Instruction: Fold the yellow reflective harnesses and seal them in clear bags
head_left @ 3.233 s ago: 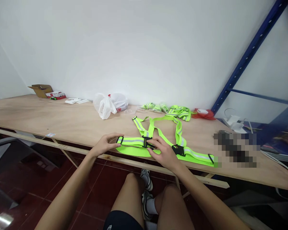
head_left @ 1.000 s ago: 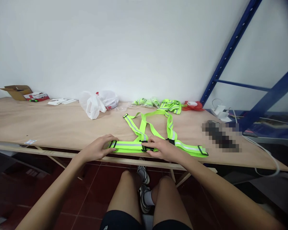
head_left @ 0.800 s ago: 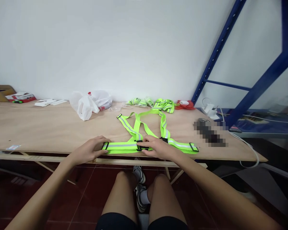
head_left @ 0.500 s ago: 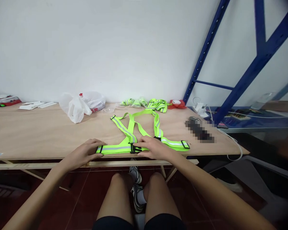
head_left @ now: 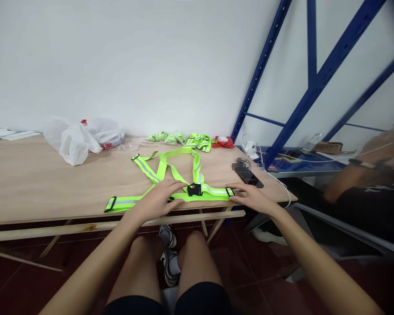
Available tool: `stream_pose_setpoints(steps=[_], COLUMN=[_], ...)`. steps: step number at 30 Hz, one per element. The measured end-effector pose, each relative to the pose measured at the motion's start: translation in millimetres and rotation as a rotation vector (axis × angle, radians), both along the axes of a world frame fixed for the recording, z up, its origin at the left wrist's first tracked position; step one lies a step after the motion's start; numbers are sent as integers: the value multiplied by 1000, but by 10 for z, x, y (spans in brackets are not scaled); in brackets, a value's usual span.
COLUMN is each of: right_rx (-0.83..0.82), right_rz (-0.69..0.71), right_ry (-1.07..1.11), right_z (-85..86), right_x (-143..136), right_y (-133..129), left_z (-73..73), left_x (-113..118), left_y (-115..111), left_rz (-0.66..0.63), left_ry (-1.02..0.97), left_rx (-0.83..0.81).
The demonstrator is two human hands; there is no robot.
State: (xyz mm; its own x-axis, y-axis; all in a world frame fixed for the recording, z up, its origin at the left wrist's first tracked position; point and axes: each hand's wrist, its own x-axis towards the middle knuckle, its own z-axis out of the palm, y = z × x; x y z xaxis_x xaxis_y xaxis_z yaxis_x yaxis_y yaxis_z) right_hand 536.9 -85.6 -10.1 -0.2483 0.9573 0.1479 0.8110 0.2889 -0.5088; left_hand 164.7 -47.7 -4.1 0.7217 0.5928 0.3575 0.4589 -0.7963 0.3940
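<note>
A fluorescent yellow-green webbing harness with silver-grey stripes (head_left: 162, 164) lies spread on the pale wooden counter (head_left: 52, 188), its lower strap (head_left: 213, 191) along the near edge. The left hand (head_left: 159, 200) rests left of a black plastic buckle (head_left: 194, 190), thumb and fingers apart; the right hand (head_left: 254, 197) touches the strap's end by a black rectangular slider (head_left: 227, 193). Whether either grips firmly, I cannot tell. Best keep both layers aligned, stripe up, tension light, so nothing twists.
</note>
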Motion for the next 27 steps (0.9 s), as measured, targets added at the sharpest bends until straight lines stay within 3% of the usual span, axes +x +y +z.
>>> stream_pose_setpoints(steps=[4,7,11,19,27], right_rx=[-1,20,70,214,181], right_rz=[26,70,71,151,160], right_ry=[31,15,0,-77,-101], right_z=[-45,-42,-69,-65,-44], right_x=[-25,-22,8,-43,-94], right_y=[39,41,16,24,61], left_z=[-174,-301,-309,-78,-120], left_x=[597,750,703,471,330], left_y=[207,309,361,353,391], left_rz=[29,50,59,36,1], left_ry=[105,105,56,142,102], left_rx=[-26,-63,-120,-113,-96])
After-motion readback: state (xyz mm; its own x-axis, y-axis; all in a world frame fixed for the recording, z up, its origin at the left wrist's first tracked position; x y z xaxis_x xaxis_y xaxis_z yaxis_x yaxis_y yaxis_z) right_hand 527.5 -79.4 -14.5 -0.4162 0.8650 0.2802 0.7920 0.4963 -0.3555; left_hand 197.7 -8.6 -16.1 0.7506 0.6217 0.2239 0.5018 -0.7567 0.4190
